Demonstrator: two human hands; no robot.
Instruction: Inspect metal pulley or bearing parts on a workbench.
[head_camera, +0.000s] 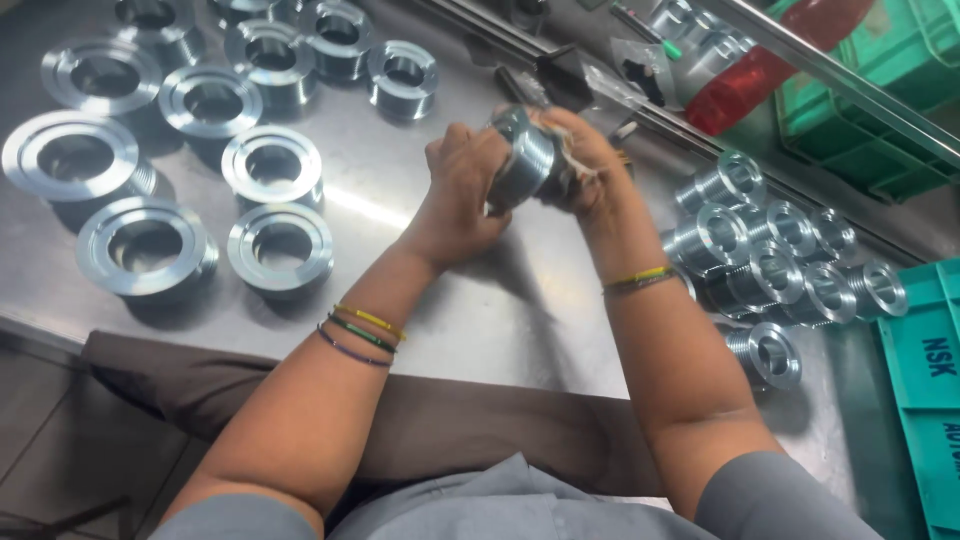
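Brown cloth (470, 425) lies along the near edge of the steel table (500, 310), under both forearms. Above the middle of the table the left hand (462, 190) is closed around a machined, grooved metal pulley (524, 160), while the right hand (580, 165) presses a pale rag (570, 175) against its other side, fingers wrapped round it; the pulley is held clear of the tabletop between the two hands. To the left, flat flanged steel rings (275, 245) stand in loose rows, each apart from its neighbour. To the right, smaller grooved pulleys (770, 265) lie in a tight cluster, touching one another. A teal plastic crate (925, 390) sits at the right edge; its contents cannot be seen. Farther back, a green crate (870, 100) stands behind a metal rail (840, 75), with a red object (760, 65) beside it.
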